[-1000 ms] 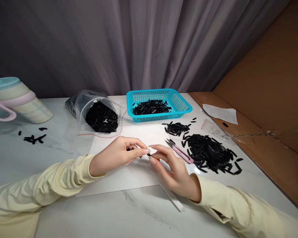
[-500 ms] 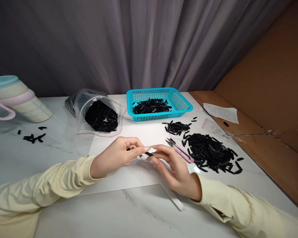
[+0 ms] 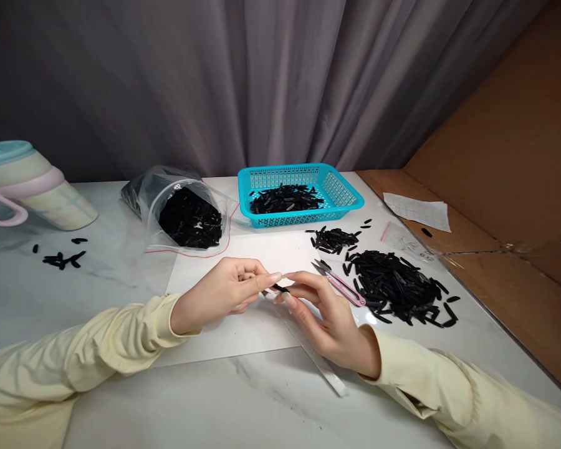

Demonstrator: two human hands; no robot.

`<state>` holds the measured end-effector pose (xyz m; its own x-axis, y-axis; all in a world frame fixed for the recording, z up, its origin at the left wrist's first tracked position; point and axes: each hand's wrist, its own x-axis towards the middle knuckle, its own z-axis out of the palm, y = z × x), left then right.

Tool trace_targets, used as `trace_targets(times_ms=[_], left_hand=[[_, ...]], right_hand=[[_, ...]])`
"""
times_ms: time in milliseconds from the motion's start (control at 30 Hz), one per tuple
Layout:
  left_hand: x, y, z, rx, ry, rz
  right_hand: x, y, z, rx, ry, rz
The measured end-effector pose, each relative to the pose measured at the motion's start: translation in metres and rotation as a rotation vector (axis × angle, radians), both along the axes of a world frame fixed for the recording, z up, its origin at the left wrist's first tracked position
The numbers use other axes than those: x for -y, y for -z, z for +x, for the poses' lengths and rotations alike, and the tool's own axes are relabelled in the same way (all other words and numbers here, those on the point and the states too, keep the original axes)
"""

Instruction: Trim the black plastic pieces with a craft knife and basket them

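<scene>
Over the white sheet (image 3: 206, 340), my left hand (image 3: 227, 290) pinches a small black elongated piece (image 3: 280, 287) between thumb and forefinger. From the other side, the fingertips and thumb of my right hand (image 3: 325, 315) close on the piece's right end. A flat whitish strip (image 3: 325, 369) runs slantwise beneath my right hand; whether the fingers touch it I cannot tell. Just beyond that hand lie pink-handled thread snips (image 3: 343, 285), blades apart. To their right spreads a large heap of similar black pieces (image 3: 395, 287), with a smaller pile (image 3: 334, 239) behind.
A turquoise basket (image 3: 302, 219) holding black pieces stands at the back. Left of it lies an open clear zip bag (image 3: 152, 221) full of them. A tumbler (image 3: 63, 199) and several loose pieces (image 3: 64, 259) are at far left. Paper (image 3: 416, 211) lies by the cardboard wall (image 3: 509, 143).
The black piece between my fingertips has tilted slightly and shows a little more. Both hands have stayed nearly in place.
</scene>
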<state>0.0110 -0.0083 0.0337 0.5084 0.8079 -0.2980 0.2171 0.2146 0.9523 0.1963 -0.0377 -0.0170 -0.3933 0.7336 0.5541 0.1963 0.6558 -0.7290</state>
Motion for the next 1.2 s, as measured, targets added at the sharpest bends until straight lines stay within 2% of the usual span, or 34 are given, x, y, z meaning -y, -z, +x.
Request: trace_targets(times_ms=[167, 367, 567, 833, 1100, 1200], left_hand=[[0.0016, -0.0003, -0.0001, -0.015, -0.015, 0.002], [0.0034, -0.0019, 0.0011, -0.078, -0.051, 0.052], [0.0051, -0.0040, 0.0027, -0.123, -0.067, 0.099], [0.0066, -0.0063, 0.0035, -0.147, -0.073, 0.137], [0.0043, -0.0082, 0.0016, -0.042, -0.025, -0.035], [-0.0015, -0.0047, 0.0011, 0.028, -0.053, -0.111]], right_hand=[[0.0005, 0.0007, -0.0023, -0.011, 0.031, 0.005], [-0.0005, -0.0001, -0.0043, 0.029, 0.113, -0.060], [-0.0041, 0.0043, -0.0035, 0.088, 0.111, 0.066], [-0.0060, 0.0049, -0.0020, 0.110, 0.089, 0.142], [-0.0024, 0.0035, -0.0040, 0.103, 0.116, 0.183], [-0.0074, -0.0008, 0.0014, 0.140, 0.133, 0.242]])
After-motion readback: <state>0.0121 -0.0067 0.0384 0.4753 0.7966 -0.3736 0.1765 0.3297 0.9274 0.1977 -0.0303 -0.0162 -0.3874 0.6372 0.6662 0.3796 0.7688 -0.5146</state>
